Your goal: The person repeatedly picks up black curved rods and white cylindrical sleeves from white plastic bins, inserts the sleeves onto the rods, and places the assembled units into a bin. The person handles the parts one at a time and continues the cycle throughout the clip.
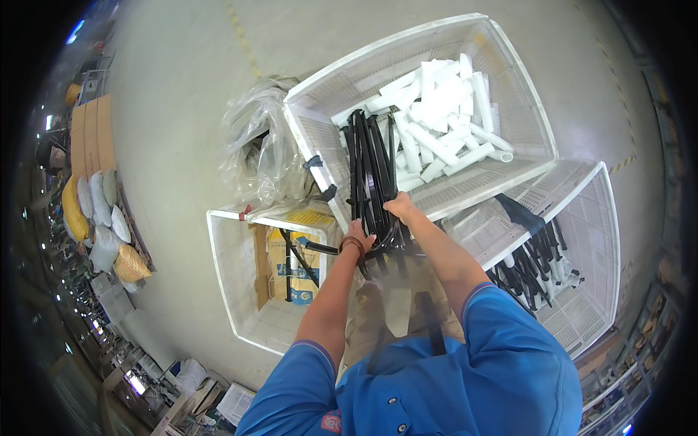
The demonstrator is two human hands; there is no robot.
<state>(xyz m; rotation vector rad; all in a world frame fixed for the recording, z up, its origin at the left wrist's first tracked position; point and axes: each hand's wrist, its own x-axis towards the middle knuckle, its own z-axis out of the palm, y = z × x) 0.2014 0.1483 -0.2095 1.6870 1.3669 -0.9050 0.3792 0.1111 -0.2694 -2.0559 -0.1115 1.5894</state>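
Observation:
A bundle of long black plastic strips [372, 163] lies over the near left wall of a large white crate [314, 78], its far end among short white tubes [443, 109]. My left hand [360, 236], with a brown band at the wrist, is closed on the bundle's near left side. On the right side, my right hand [398, 207] grips the strips near the crate's rim. The fingertips of both hands are partly hidden by the strips. Near my legs the ends of the strips are blurred.
A smaller white crate [222, 291] at the left holds a printed yellow bag and a few black strips. Another white crate [609, 247] at the right contains several black strips and white pieces. Clear plastic sheeting [262, 163] lies beside the large crate. Filled sacks [105, 218] stand far left.

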